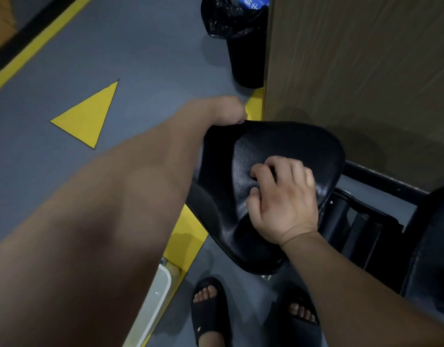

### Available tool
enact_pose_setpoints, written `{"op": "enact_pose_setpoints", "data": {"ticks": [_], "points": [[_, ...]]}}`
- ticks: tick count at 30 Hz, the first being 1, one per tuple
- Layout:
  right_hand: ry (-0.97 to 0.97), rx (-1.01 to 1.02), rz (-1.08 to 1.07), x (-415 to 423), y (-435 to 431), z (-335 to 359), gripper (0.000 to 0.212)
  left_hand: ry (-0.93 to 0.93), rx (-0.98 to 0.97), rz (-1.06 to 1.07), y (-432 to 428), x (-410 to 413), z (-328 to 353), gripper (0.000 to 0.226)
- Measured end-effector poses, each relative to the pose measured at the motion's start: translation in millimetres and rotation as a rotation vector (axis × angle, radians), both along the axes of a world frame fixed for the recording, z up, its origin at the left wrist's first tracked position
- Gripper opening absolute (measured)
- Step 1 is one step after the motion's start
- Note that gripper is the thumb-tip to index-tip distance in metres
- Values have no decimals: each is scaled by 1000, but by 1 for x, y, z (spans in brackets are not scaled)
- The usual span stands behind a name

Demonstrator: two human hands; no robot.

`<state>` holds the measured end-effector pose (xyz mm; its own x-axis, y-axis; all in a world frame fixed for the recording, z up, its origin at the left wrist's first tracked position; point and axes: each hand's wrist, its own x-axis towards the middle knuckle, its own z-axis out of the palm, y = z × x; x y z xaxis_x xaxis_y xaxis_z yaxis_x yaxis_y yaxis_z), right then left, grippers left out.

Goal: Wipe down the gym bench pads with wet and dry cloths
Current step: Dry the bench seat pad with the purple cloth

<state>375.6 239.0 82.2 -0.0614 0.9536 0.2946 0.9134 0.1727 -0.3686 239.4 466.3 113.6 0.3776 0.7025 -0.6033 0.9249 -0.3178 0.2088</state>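
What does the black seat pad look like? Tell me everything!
The seat pad is black, shiny and a bit wrinkly, like padded vinyl, with a rounded, roughly triangular shape. It sits on a dark metal frame beside a wooden panel. The left hand grips its far edge, and the right hand rests on top with curled fingers. No cloth shows clearly.

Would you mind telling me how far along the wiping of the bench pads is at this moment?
Done: nothing sure; the glossy black seat pad shows sheen but no clear wet marks. In hand: the left hand grips a dark matte cloth draped over that pad's left side; the right hand rests curled on the pad. Left: the black pad at the right edge has no cloth on it.
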Motion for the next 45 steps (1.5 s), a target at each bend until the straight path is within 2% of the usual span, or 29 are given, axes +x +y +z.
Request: {"op": "enact_pose_setpoints", "data": {"ticks": [3, 6, 8, 10, 12, 14, 16, 20, 25, 28, 31, 33, 35, 38, 41, 45], "points": [[-5, -4, 4, 1, 0, -1, 29, -156, -39, 174, -10, 32, 4, 22], [4, 2, 7, 1, 0, -2, 29, -348, -159, 166, -6, 29, 5, 16], [12, 7, 6, 0, 1, -1, 29, -455, -221, 133, -8, 10, 11, 22], [7, 11, -2, 0, 1, -1, 29, -406, -181, 25, -6, -5, 10, 35], [10, 15, -2, 0, 1, 0, 28, -271, -113, -106, -3, -5, 6, 34], [15, 12, -3, -1, 0, 1, 27, -182, -107, -116, -4, 11, 5, 29], [12, 3, -6, 0, 0, 1, 27, -216, -141, -70, -8, 34, 2, 26], [10, -27, 2, 0, 0, 3, 33, -399, -194, 31, -12, 68, -6, 23], [15, -37, 2, 0, 0, 3, 33, -326, -80, -182, -18, 64, 4, 49], [18, -39, 1, 1, 0, 3, 31, -259, -22, -229, -15, 45, 6, 50], [16, -38, 0, 1, 0, 3, 29, -232, -91, -117, -16, 39, 13, 45], [15, -37, 0, 0, 0, 3, 29, -329, -121, 13, -18, 42, 13, 52], [15, -38, 0, 0, 0, 3, 30, -438, -116, 58, -24, 50, 11, 56], [10, -46, -1, 0, 0, 3, 33, -463, -128, -60, -32, 71, 14, 41], [3, -48, 2, 1, -1, 4, 35, -424, -90, -209, -35, 89, 20, 39], [9, -44, 3, 0, -1, 4, 34, -472, -144, -236, -38, 79, 13, 32]]}}
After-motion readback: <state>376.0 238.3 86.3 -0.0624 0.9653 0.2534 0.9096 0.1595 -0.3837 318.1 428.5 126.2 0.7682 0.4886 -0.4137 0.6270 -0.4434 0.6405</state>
